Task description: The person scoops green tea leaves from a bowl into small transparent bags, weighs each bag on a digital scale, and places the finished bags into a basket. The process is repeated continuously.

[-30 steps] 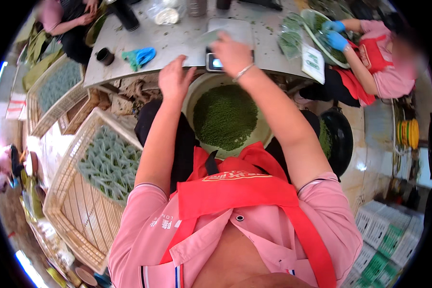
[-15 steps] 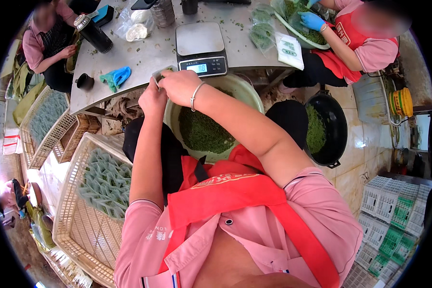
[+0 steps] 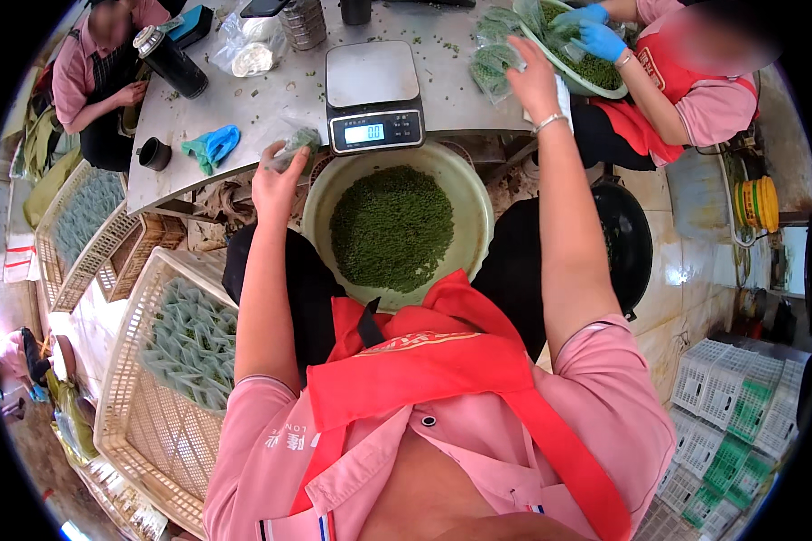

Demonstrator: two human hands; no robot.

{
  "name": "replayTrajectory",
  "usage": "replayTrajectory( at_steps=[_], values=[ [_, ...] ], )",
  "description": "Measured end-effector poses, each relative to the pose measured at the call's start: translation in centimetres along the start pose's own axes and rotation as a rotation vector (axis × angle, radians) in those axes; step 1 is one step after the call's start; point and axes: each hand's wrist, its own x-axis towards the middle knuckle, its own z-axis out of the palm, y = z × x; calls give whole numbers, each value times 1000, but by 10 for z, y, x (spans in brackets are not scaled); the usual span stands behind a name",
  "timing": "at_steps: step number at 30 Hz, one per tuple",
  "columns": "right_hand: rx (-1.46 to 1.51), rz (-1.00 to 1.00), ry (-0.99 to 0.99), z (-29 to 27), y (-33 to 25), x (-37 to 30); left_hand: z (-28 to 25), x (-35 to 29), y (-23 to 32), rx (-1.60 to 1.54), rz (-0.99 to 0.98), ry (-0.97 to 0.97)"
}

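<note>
My left hand (image 3: 280, 176) is closed on a small clear plastic bag (image 3: 303, 142) with green contents, held up at the table's near edge, left of the scale (image 3: 373, 86). Over the far right of the table, my right hand (image 3: 534, 83) has its thumb and fingers apart at the edge of a filled bag of green grains (image 3: 492, 70); whether they touch it is hard to tell. The scale's platform holds nothing and its display is lit. Between my knees stands a pale green basin (image 3: 471, 212) with small green peppercorn-like grains (image 3: 392, 230).
A blue glove (image 3: 212, 147), a black cup (image 3: 155, 154) and a thermos (image 3: 171, 63) are on the table's left. Beige crates (image 3: 167, 442) of filled bags stand at left. A co-worker's gloved hands (image 3: 595, 34) are over a tub at right, near a black pan (image 3: 632, 248).
My hands, together left of the scale before, are now apart. The right one has swung to the bags at far right; the left keeps the small bag. The scale's display has changed.
</note>
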Motion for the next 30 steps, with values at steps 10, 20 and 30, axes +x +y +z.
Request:
replayTrajectory(
  at_steps=[10,20,30],
  values=[
    [297,482,-134,15,-53,28,-9,-12,-14,-370,-2,24],
    [400,-214,-99,72,-162,-72,-174,-79,-57,-422,55,448],
    [707,187,-733,25,-184,-184,-391,-244,-286,438,-641,1033]
  ],
)
